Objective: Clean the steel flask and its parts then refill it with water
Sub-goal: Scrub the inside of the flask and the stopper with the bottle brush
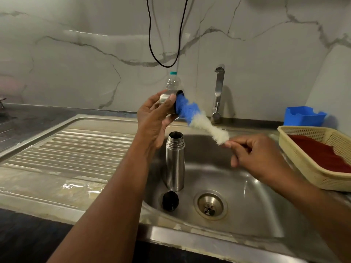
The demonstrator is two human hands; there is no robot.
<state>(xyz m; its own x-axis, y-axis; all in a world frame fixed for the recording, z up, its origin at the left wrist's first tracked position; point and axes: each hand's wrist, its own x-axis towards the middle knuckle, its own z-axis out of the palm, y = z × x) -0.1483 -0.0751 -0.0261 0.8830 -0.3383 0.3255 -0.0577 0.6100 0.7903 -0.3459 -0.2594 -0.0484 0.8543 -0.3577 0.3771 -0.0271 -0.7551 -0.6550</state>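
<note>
two risks: left hand (152,118) grasps cup (167,103), right hand (254,152) pinches brush (195,118); a slip topples flask (175,162) standing below in sink (247,215).

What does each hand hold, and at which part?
The left hand grips the steel flask cup around its side. The right hand pinches the bottle brush just below its white bristles.

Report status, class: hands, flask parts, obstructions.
Left hand grips steel cup; right hand pinches brush, tip inside cup. Flask upright, open, in sink. Nothing obstructing.
</note>
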